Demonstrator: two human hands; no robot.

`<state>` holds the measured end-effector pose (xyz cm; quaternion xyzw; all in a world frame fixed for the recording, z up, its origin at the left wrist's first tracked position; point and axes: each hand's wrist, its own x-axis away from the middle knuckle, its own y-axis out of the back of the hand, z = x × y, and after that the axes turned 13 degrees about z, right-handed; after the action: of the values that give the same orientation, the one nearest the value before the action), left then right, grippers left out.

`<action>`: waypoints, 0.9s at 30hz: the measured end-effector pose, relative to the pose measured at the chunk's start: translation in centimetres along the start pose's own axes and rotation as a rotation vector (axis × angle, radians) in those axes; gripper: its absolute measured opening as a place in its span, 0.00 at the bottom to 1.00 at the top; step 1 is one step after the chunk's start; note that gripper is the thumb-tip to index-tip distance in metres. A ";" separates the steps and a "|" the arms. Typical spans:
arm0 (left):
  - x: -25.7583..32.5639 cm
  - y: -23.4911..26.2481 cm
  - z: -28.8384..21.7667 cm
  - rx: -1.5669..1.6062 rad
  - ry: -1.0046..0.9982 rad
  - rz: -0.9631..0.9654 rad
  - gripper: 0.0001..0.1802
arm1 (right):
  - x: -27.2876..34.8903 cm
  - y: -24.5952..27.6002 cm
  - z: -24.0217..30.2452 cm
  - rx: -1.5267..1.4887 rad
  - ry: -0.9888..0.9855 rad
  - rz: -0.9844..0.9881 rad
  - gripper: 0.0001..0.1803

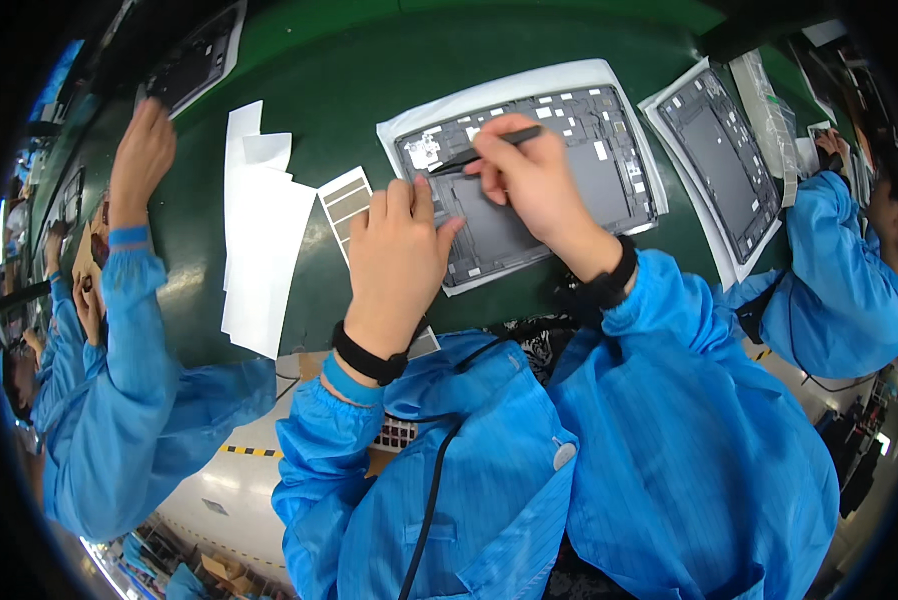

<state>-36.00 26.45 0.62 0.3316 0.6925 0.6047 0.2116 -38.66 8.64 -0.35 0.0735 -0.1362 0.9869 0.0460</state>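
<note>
Okay, so we've got a mix of textures here: smooth matte grey on the tablet shell [504, 228], a rounded rectangle, with a crisp, slightly curled white sheet [549, 75] under it and a glossy green table [339, 90] below everything. Our slim dark tool [457, 160] is long, straight and tapered, and our blue sleeves [669, 310] are thin, wrinkly cloth.

Our right hand [529, 180] is over the upper middle of the shell, closed around the tool, whose tip points down at the shell's upper left. Our left hand [397, 245] lies across the shell's left edge, fingers stretched out and the thumb apart from them. So the shell is right below both hands.

As for looks, the shell has a wide plain panel in the middle and a busy border of little white patches (plus one bright, irregular patch in its upper-left corner). Left of the shell we see a card [347, 200] with tan rectangles, and right of it a second, similar shell [719, 150].
</note>
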 end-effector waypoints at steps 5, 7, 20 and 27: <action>3.1 0.8 1.6 0.225 -0.051 -0.147 0.35 | 0.8 0.0 2.1 0.048 0.119 -0.024 0.07; 4.4 0.4 2.7 0.231 -0.003 -0.090 0.35 | -0.1 -0.7 1.9 0.094 0.072 0.066 0.07; 6.4 -3.2 2.9 0.175 0.114 -0.052 0.32 | -5.3 -3.5 -2.0 0.406 0.061 0.285 0.08; 6.4 -3.2 2.8 0.176 0.109 -0.056 0.32 | -5.3 -3.6 -2.2 0.381 0.064 0.238 0.09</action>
<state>-39.10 32.85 -2.36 0.2961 0.7624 0.5526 0.1604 -33.38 12.36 -2.30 0.0331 0.0465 0.9950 -0.0813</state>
